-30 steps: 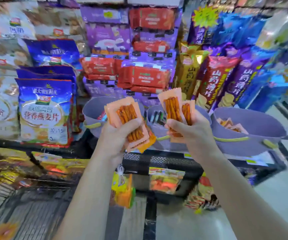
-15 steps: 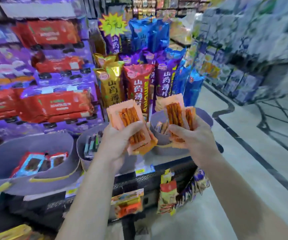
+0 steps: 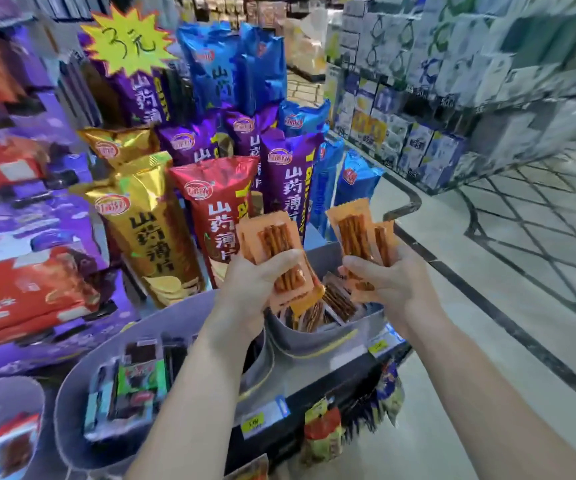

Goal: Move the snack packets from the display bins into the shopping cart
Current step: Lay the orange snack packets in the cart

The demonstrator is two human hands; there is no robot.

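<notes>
Left hand grasps a stack of orange packets, thumb clamped across the fronts. Right hand grasps a second stack likewise, both held just above the grey bin at the right end of the shelf. Shopping cart not in view; recommend keeping both thumbs pressed on the slippery film and releasing only low inside the cart.
</notes>
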